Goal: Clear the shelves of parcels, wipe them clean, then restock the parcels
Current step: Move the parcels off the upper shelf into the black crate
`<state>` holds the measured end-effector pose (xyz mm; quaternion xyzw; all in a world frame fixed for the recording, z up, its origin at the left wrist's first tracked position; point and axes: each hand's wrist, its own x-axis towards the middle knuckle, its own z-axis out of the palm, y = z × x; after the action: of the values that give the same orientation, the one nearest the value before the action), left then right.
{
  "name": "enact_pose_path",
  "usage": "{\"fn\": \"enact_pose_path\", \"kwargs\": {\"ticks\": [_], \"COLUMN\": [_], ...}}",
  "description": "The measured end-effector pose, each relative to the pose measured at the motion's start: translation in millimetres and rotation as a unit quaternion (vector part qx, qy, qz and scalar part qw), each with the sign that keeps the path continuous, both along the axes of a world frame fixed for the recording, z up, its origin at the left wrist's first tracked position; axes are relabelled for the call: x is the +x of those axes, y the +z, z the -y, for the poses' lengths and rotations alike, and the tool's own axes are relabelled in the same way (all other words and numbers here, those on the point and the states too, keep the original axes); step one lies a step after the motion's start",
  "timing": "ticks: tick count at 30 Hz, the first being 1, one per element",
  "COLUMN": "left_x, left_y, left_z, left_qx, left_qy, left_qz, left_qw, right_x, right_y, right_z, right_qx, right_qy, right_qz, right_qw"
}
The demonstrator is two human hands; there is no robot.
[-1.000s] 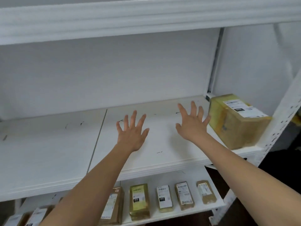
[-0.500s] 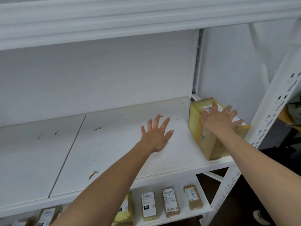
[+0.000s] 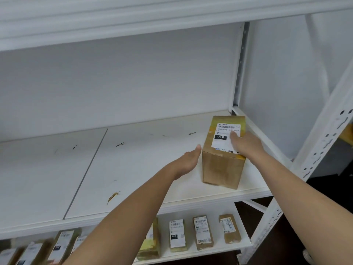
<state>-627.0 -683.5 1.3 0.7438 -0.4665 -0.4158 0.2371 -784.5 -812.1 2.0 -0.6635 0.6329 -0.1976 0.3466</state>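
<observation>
A brown cardboard parcel (image 3: 221, 169) with a white label marked 010 stands at the right end of the white middle shelf (image 3: 143, 169). My right hand (image 3: 248, 144) holds its top right edge, thumb lying across the label and fingers hidden down the far side. Beside the parcel's left face, at its upper corner, is my left hand (image 3: 188, 161), fingers straight; I cannot tell whether it touches. The shelf board shows dark scuffs and a yellowish scrap (image 3: 113, 196) near the front edge.
Several small labelled parcels (image 3: 177, 235) lie in a row on the lower shelf (image 3: 246, 242). A perforated white upright (image 3: 324, 134) frames the right side, with dark floor beyond it. Another shelf board (image 3: 133, 20) runs overhead.
The parcel has turned so its short end faces me. My right hand slid from the top to the right edge, and my left hand moved right to the parcel's left side.
</observation>
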Motion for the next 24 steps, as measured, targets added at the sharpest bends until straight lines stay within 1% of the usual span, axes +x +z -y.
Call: {"fn": "enact_pose_path", "kwargs": {"ticks": [2, 4, 8, 13, 19, 22, 24], "left_x": [7, 12, 24, 61, 120, 157, 182], "left_y": [-2, -2, 1, 4, 7, 6, 9], "left_z": [-5, -11, -31, -75, -148, -196, -233], "left_qx": [0.006, 0.001, -0.018, -0.030, -0.078, -0.114, -0.152], "left_qy": [0.051, 0.079, 0.103, 0.148, 0.221, 0.269, 0.309], "left_qz": [-0.084, -0.123, -0.180, -0.243, -0.277, -0.287, -0.277], "left_qw": [0.995, 0.989, 0.978, 0.958, 0.932, 0.912, 0.897], "right_x": [10, 24, 54, 98, 170, 213, 243], "right_y": [3, 2, 2, 8, 11, 10, 12], "right_z": [-9, -18, -40, -75, -137, -177, -208], "right_qx": [0.024, 0.045, 0.082, 0.082, 0.040, 0.018, 0.016], "right_qy": [0.025, 0.055, 0.088, 0.165, 0.245, 0.258, 0.266], "right_qz": [0.030, 0.051, 0.105, 0.160, 0.176, 0.184, 0.199], "right_qw": [0.999, 0.996, 0.987, 0.970, 0.952, 0.948, 0.943]}}
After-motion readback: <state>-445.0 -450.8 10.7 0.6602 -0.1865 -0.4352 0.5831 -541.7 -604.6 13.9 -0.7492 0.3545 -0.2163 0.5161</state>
